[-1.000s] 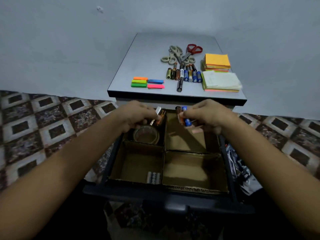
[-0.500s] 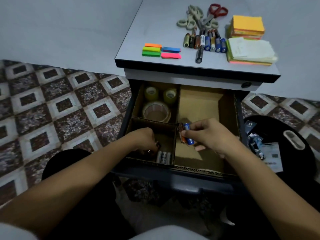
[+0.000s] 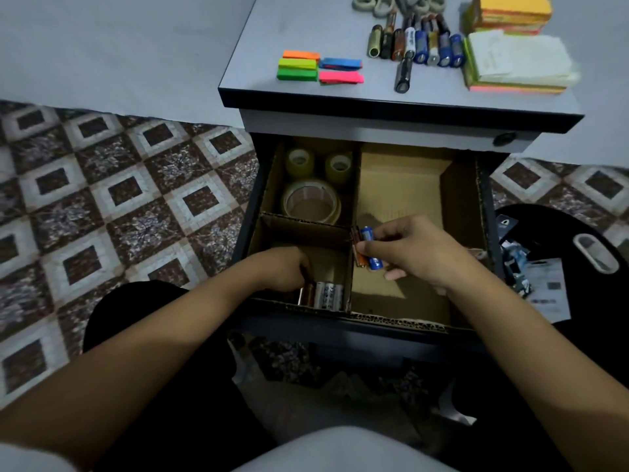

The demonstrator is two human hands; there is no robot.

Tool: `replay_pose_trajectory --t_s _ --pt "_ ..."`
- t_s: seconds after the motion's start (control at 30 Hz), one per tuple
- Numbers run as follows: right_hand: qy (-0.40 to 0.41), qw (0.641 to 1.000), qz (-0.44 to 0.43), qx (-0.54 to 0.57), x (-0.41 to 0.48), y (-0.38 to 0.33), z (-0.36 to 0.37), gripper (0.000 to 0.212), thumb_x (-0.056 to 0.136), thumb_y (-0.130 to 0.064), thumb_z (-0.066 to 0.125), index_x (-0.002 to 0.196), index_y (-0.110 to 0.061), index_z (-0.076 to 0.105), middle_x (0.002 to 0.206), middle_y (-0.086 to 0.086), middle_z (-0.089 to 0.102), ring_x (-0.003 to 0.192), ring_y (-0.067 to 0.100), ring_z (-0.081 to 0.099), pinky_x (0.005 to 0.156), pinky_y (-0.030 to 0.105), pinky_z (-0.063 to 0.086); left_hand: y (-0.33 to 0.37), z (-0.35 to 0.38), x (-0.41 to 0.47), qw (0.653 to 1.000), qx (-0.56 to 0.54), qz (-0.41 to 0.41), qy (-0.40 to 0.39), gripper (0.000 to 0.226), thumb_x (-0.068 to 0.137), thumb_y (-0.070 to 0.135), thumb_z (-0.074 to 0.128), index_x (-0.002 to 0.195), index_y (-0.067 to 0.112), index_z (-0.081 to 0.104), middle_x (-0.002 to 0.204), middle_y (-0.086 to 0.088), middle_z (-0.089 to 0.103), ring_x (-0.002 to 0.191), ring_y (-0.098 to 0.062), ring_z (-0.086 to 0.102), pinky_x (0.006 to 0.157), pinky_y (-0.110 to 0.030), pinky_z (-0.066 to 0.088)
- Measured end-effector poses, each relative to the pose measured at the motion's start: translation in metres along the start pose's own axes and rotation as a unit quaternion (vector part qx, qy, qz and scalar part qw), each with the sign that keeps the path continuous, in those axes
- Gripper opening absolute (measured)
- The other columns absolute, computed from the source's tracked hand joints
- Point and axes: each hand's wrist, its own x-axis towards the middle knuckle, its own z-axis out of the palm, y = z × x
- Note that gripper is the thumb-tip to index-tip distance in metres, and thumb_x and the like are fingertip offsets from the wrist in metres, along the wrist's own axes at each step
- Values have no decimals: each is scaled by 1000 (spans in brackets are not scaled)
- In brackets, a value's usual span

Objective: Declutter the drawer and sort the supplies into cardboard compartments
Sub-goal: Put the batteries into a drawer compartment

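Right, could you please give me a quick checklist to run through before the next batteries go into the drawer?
1. Grip: right hand pinches the held batteries: ok.
2. Access: left hand occupies the front-left compartment: not ok.
3. Release: whether left hand grips a battery: cannot tell, fingertips hidden.
4. Order: stored batteries lie side by side: ok.
5. Separation: tape rolls sit in the rear-left compartment: ok.
6. Backlog: loose batteries wait on the cabinet top: not ok.

The left grip (image 3: 284, 269) hides its own fingertips; whether they pinch the copper battery (image 3: 306, 295) beneath them is unclear. The right grip (image 3: 408, 250) covers part of its batteries (image 3: 368, 237); far beyond it the scissors (image 3: 376, 4) run off the top edge.
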Motion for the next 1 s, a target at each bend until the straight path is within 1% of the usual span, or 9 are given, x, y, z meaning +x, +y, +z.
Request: replay_pose_trajectory --t_s 0.3,0.4,0.5,0.57,0.63,0.7,0.77,0.87,1.0 --pt "-43 998 15 44 8 -5 18 9 85 -23 65 91 -16 65 85 4 65 71 9 62 61 18 55 0 -8 -17 996 -88 -26 12 42 92 4 44 131 15 51 113 -9 64 96 -23 65 78 -30 54" --pt "-67 997 19 45 12 -13 29 6 85 -20 64 87 -15 62 86 3 64 71 9 63 62 18 56 -1 -26 -35 970 -222 -30 90 36 95 6 44 128 20 50 94 -3 62 76 -15 65 63 -24 57" --pt "-106 994 23 4 19 -20 51 8 86 -19 64 89 -13 61 89 5 63 76 13 65 70 24 57 -14 -39 -49 934 -232 12 271 26 96 10 43 113 22 57 83 3 61 71 -12 59 56 -23 51" --pt "-125 992 26 -21 28 -22 71 9 86 -19 66 83 -13 60 83 5 62 69 13 63 64 22 56 -25 -38 -48 900 -186 26 394 23 95 14 46 110 19 61 89 1 61 77 -16 58 59 -22 41" --pt "-127 990 44 -47 39 -21 88 13 85 -18 67 87 -7 61 82 8 61 68 16 62 60 23 56 -34 -30 -38 885 -151 20 440 26 95 16 47 117 13 60 107 -7 57 93 -20 57 66 -19 34" --pt "-125 987 64 -72 48 -20 100 20 85 -16 67 96 -1 60 86 11 60 69 19 62 57 24 55 -39 -20 -26 891 -154 11 427 35 97 19 45 131 12 50 129 -11 48 115 -22 49 81 -13 29" --pt "-120 987 63 -92 54 -17 105 16 84 -13 68 81 -2 57 75 8 58 58 16 58 48 23 53 -40 -11 -19 902 -174 9 394 44 100 24 40 142 14 37 142 -11 38 128 -22 40 89 -15 27" --pt "-112 985 63 -118 59 -12 108 26 83 -12 69 65 -8 51 65 6 54 53 15 54 53 29 54 -43 -4 -13 907 -208 22 366 48 102 26 34 148 18 24 150 -9 31 137 -22 31 96 -20 25" --pt "-90 989 68 -96 61 -9 104 25 85 -10 64 66 -9 49 67 6 52 58 15 53 51 26 52 -44 -1 -10 905 -215 22 367 49 102 28 33 149 19 21 152 -7 29 139 -21 28 98 -21 24"
